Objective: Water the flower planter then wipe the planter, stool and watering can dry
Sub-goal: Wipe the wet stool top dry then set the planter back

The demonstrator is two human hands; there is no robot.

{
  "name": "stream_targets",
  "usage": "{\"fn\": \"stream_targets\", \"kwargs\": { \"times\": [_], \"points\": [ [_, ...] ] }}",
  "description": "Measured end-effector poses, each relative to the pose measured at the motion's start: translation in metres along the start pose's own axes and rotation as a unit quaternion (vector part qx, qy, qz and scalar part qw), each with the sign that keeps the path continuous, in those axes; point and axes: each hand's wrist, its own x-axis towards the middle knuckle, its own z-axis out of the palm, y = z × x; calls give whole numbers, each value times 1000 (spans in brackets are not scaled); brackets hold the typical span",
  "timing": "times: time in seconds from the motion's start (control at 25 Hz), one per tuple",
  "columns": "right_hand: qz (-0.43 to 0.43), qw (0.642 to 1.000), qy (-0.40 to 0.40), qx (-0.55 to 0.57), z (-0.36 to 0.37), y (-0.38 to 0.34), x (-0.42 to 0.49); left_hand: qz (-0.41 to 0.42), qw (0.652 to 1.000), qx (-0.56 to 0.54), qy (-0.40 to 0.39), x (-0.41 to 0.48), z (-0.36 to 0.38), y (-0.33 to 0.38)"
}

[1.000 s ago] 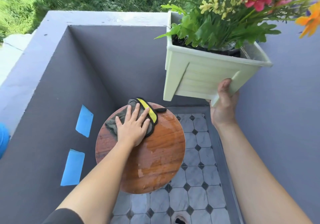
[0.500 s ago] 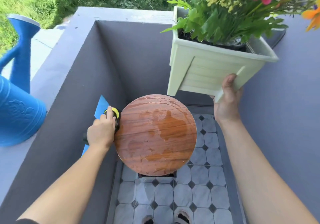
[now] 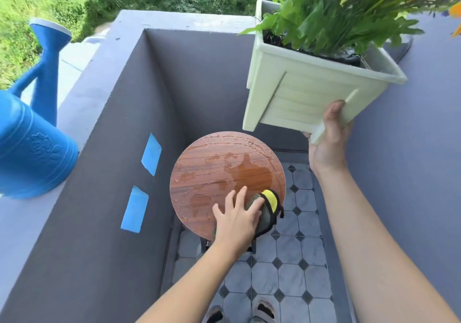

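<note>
**Cloth [image 3: 266, 211] on stool [image 3: 219, 170], planter [image 3: 306, 98] aloft**

The left hand [image 3: 237, 219], fingers spread, presses the cloth onto the stool at its near right edge (water patches lie beyond its fingertips). The right hand [image 3: 326, 140] grips the planter by its lower corner, holding it tilted in the air. The can [image 3: 30, 153] stands well left of the left hand.

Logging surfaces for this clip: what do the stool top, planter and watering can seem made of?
The stool top looks like varnished wood or wood-look laminate: grain lines, water in glossy patches. The planter seems pale green moulded plastic, matte, with slatted ribs. The watering can looks blue plastic, slightly shiny, with an embossed flower.
</note>
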Motion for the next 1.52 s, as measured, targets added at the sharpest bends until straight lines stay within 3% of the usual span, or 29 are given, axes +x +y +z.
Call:
{"fn": "stream_targets", "kwargs": {
  "times": [0.12, 0.2, 0.36, 0.64, 1.0, 1.12, 1.24, 1.36, 1.52],
  "points": [
    [0, 1000, -1, 13, -2, -3, 1, 119, 991, 64, 6, -2, 12, -3],
    [6, 1000, 4, 5, -3, -5, 0, 131, 988, 83, -20, -1, 14, -11],
    [7, 1000, 3, -3, -3, -9, -1, 68, 993, 89, -28, 6, 6, -40],
    [11, 999, -6, -30, -2, -13, 0, -59, 990, 116, 46, 14, -13, -114],
    [19, 999, 6, -41, -12, -24, 11, -265, 954, 20, 138, 25, -48, -179],
    [22, 999, 21, -25, -18, -25, 14, -101, 975, -34, 194, 34, -57, -143],
    [14, 999, 27, -29, -23, -27, 19, 135, 981, -59, 127, 18, -35, -90],
    [19, 998, 46, -24, -33, -29, 27, 306, 950, -27, 58, 18, -6, -49],
    [8, 998, 57, -8, -45, -25, 38, 417, 908, -8, 26, 62, 16, -2]
  ]
}}
